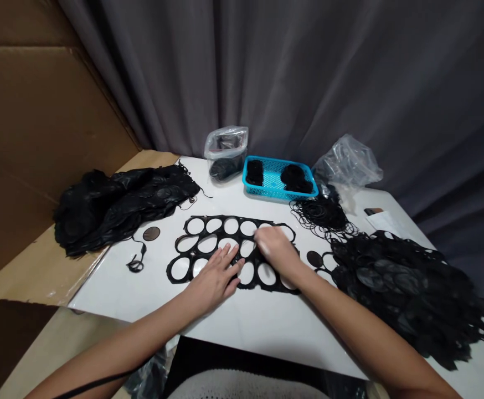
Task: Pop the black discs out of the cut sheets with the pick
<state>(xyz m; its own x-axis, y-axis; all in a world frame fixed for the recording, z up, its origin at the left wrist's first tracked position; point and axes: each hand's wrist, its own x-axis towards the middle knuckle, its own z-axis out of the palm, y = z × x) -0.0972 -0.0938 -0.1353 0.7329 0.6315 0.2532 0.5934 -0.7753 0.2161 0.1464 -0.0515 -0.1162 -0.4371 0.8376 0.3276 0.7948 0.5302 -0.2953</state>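
A black sheet with round cut-out holes [209, 233] lies flat on the white table [250, 321] in front of me. My left hand [217, 274] rests flat on its near left part, fingers stretched out. My right hand [277, 252] is on the sheet's right part, fingers curled and smeared by motion; I cannot make out what they pinch. A loose black disc [314, 259] lies just right of that hand.
Piles of black punched sheets sit at left [117, 205] and right [408, 282]. A blue basket [271, 191] with black pieces, a clear bag [225, 152], crumpled plastic [348, 160] and a tangle of thin black rings [323, 213] stand behind. A disc [151, 233] lies at left. Cardboard [38, 271] borders the table.
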